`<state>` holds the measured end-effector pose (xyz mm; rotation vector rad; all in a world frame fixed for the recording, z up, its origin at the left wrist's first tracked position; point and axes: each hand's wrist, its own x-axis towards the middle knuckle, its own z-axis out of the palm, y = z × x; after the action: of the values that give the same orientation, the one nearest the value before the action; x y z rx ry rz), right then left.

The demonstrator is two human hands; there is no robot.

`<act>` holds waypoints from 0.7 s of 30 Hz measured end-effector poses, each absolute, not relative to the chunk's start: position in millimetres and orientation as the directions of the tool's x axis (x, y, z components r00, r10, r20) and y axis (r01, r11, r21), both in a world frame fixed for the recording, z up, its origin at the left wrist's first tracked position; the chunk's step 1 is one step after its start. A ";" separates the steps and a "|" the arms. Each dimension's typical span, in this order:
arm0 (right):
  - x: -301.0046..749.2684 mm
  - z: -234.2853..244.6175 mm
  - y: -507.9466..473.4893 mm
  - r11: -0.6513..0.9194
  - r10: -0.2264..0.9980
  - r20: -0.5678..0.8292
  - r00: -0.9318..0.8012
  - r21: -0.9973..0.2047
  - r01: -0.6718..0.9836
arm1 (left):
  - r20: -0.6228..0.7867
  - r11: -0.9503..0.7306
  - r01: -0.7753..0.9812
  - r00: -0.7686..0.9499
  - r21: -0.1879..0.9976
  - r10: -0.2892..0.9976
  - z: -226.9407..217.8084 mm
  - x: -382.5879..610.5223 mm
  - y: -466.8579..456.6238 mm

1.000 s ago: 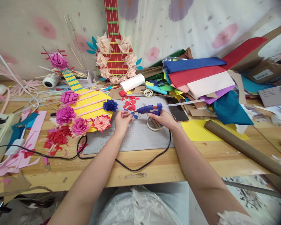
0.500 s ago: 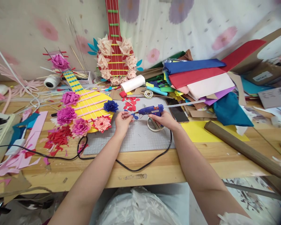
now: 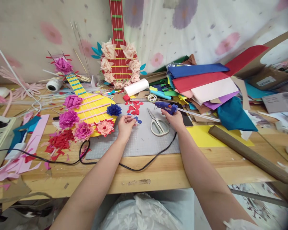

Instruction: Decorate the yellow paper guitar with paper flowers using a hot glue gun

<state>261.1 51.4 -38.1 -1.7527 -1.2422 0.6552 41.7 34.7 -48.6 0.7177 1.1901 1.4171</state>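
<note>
head camera is showing two bare hands working near the middle of the frame. the right hand is gripping a blue glue gun, just right of the middle. the fingers are wrapping around its grip, probably so that they are not touching the tip, which may be hot. the tip is pointing left, and a long white glue stick is poking out of the back to the right. the left hand is bending its fingers in close, and it looks to be pinching a small blue petal at the fingertips, maybe because the petal is so thin and little. more blue and red petals are lying just beyond, perhaps so they are easy to reach.

silver scissors are lying between the hands on the gray mat, which is likely saving the table from cuts and glue. the black cord is looping low in front, maybe to be out of the way. a yellow paper guitar is sitting left of the middle.

both arms are reaching up from the bottom corners, and the hands are leaning toward each other without touching.
</note>
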 end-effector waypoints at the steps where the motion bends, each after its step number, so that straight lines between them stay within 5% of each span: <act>1: 262.0 -40.4 54.5 -0.147 0.917 0.076 0.391 -0.848 0.510 | -0.184 0.099 -0.353 -0.217 0.930 0.959 -48.6 41.6 34.7; 8: 264.8 -40.1 59.6 -0.135 0.961 0.106 0.256 -0.629 0.766 | -0.182 0.088 -0.385 -0.215 0.919 0.959 -48.7 40.1 34.2; 12: 295.1 -34.2 50.5 0.052 0.984 0.158 0.086 -0.710 0.702 | -0.170 0.081 -0.378 -0.211 0.922 0.963 -50.3 39.5 34.2; 21: 345.5 -43.6 41.6 0.071 0.959 0.218 0.180 -0.804 0.590 | -0.184 0.091 -0.382 -0.212 0.920 0.960 -48.8 39.9 33.7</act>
<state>345.5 41.6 -43.6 -1.6176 -1.5077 0.5538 39.9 33.7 -48.8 0.6979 1.1555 1.4318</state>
